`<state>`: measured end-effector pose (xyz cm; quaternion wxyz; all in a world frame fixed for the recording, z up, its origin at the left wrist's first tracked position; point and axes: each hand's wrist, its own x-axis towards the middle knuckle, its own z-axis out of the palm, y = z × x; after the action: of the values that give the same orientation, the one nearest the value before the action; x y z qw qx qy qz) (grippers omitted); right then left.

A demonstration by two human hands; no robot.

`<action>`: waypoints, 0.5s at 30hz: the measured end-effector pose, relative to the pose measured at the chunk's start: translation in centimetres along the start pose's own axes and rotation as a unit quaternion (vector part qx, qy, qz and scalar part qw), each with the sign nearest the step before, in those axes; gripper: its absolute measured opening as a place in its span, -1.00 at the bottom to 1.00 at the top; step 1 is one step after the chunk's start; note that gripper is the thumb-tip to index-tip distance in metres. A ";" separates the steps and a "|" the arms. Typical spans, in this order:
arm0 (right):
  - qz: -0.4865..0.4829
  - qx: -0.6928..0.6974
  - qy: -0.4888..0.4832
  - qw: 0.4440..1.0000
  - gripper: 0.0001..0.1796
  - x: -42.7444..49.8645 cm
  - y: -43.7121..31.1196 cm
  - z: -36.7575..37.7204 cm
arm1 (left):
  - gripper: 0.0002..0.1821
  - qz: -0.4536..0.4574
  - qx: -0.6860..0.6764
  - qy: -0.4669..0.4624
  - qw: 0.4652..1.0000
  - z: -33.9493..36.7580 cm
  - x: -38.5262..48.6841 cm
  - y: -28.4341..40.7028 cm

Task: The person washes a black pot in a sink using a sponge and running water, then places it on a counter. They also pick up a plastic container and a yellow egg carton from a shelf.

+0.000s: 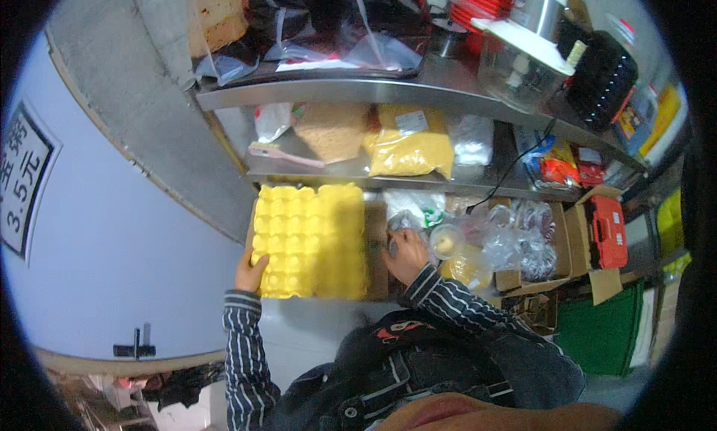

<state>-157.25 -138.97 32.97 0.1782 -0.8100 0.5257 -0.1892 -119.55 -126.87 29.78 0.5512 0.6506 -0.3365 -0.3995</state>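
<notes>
A yellow moulded egg tray (285,240) lies in front of me, knobbed side up, its right part in shadow. My left hand (251,271) grips its left edge, the thumb on top and the fingers hidden beneath. Brown cardboard (376,252) shows along the tray's right side. Just right of that, my right hand (410,255) has its fingers bent by a small grey thing; whether it holds this is unclear. Near that hand are a clear plastic cup (447,241) with something pale inside, a yellow bag (466,268) and a white plastic bag (411,204).
Above runs a steel shelf with a pink-handled brush (285,155) and a bag of yellow grains or powder (413,142). Farther right stand an open carton (563,246) of plastic-wrapped goods and a red case (608,232). A white panel (123,235) bounds the left; a black cable (510,170) hangs down.
</notes>
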 end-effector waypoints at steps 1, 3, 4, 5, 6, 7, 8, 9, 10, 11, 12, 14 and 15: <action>0.000 -0.046 -0.002 0.999 -0.51 0.3 0.2 -0.6 | -0.47 0.020 -0.054 -0.014 0.998 0.1 0.0 0.0; 0.002 -0.025 0.069 0.997 -0.50 0.6 0.4 -1.2 | -0.49 0.003 0.016 0.018 1.000 -0.1 -0.1 0.0; -0.018 -0.001 0.084 0.996 -0.49 0.8 0.3 -1.1 | -0.50 -0.018 0.052 0.031 0.998 -0.3 -0.1 -0.1; -0.029 0.017 0.093 0.995 -0.48 1.0 0.0 -0.8 | -0.51 -0.005 0.063 0.027 0.998 -0.4 -0.1 -0.3; -0.013 0.108 -0.004 0.994 -0.39 1.3 -0.5 -0.1 | -0.51 -0.003 0.075 0.019 0.997 -0.5 0.0 -0.5; 0.003 0.157 -0.074 0.985 -0.36 1.6 -1.1 0.7 | -0.52 -0.001 0.089 0.011 0.996 -0.5 0.0 -0.8; 0.022 0.198 -0.143 0.970 -0.32 1.9 -1.7 1.6 | -0.53 0.008 0.098 0.010 0.995 -0.5 -0.1 -1.2; 0.043 0.251 -0.215 0.943 -0.28 2.1 -2.1 2.4 | -0.53 0.014 0.109 0.009 0.994 -0.4 -0.3 -1.6; -0.016 0.221 -0.172 0.960 -0.25 2.0 -2.5 3.1 | -0.54 0.019 0.120 0.010 0.993 -0.3 -0.6 -2.0; -0.011 0.224 -0.166 0.960 -0.25 2.0 -2.6 3.5 | -0.54 0.004 0.137 0.013 0.991 -0.2 -0.9 -2.3; -0.009 0.235 -0.174 0.956 -0.25 2.2 -2.6 3.8 | -0.54 0.008 0.169 0.040 0.985 0.0 -1.3 -2.7; -0.033 0.236 -0.152 0.959 -0.27 2.3 -2.5 4.1 | -0.55 0.043 0.178 0.050 0.982 0.3 -1.8 -2.9; -0.034 0.213 -0.150 0.965 -0.28 2.3 -2.4 4.2 | -0.56 0.025 0.168 0.045 0.984 0.5 -2.0 -2.8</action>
<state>-152.43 -139.79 30.75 0.4168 -0.7898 0.4130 -0.1788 -120.89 -124.82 27.26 0.4580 0.7430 -0.3898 -0.2936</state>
